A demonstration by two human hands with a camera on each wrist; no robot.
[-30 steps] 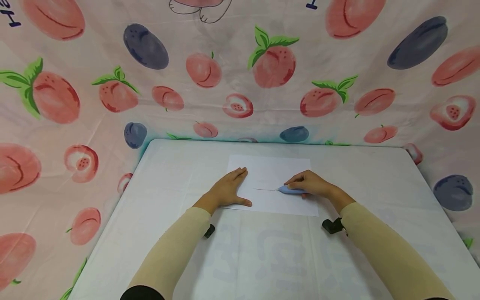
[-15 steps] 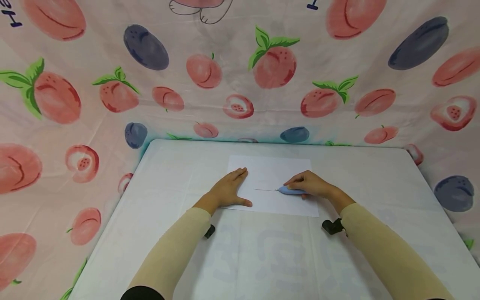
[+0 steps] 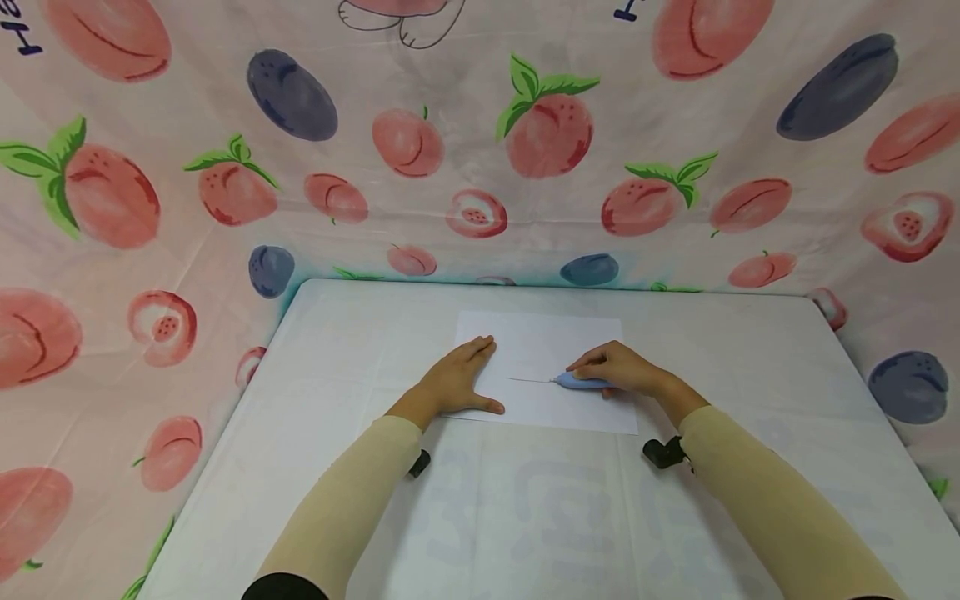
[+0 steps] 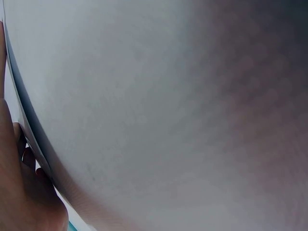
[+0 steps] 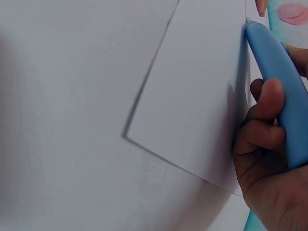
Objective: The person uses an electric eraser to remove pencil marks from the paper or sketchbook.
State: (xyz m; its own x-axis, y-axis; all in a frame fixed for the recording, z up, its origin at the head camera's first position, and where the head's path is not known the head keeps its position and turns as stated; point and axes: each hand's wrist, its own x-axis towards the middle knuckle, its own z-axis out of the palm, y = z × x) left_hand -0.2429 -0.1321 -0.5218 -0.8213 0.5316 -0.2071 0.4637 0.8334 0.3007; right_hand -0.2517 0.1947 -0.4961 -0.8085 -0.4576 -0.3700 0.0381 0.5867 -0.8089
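A sheet of white paper (image 3: 540,333) lies on the white table, with a thin dark line (image 3: 528,380) across its middle. My left hand (image 3: 461,375) rests on the paper's left side, fingers extended and thumb spread. In the left wrist view, part of the left hand (image 4: 29,192) shows at the lower left edge. My right hand (image 3: 622,367) grips a thick blue pen-like tool (image 3: 583,381), its small tip at the line's right end. In the right wrist view, fingers curl round the blue body (image 5: 284,82), and its pale tip points at the paper.
The white table (image 3: 360,350) extends around the paper on all sides. Behind it hangs a fruit-patterned cloth (image 3: 525,208), which also runs down the left and right sides. A black wrist mount (image 3: 664,452) sits under the right wrist, and another (image 3: 419,462) under the left.
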